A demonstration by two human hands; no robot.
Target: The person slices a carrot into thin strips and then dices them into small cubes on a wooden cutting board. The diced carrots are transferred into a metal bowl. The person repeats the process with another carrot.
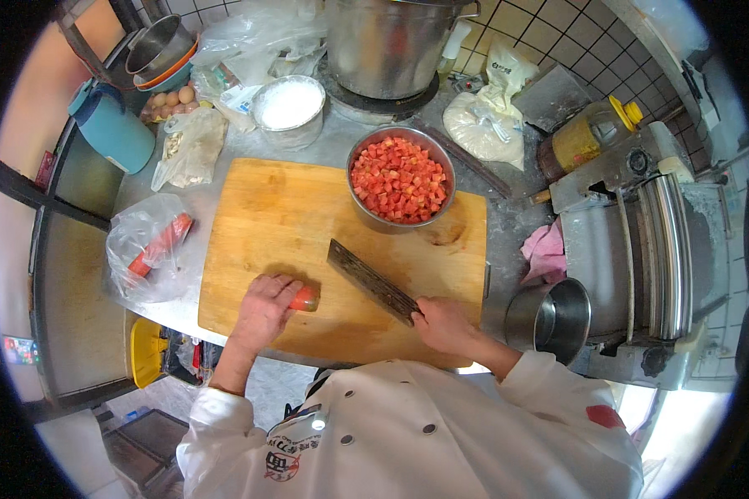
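Observation:
My left hand (267, 305) grips a red piece of vegetable (305, 299), probably a carrot or tomato, against the wooden cutting board (268, 206); the fingers hide part of it. In my right hand (440, 321) is the handle of a cleaver (371, 280), its dark blade slanting up and left over the board. A metal bowl (362, 215) full of diced red pieces, which look like tomato (399, 181), stands on the board's far edge. Left of the board, a clear plastic bag (125, 237) holds a long red-orange item (160, 245).
Behind the board are a tub of white powder (289, 103), a large steel pot (390, 50) and a tied bag (484, 125). At the right stand an oil jug (583, 137), an empty-looking steel pot (549, 318), a pink cloth (544, 251) and a roller machine (668, 256).

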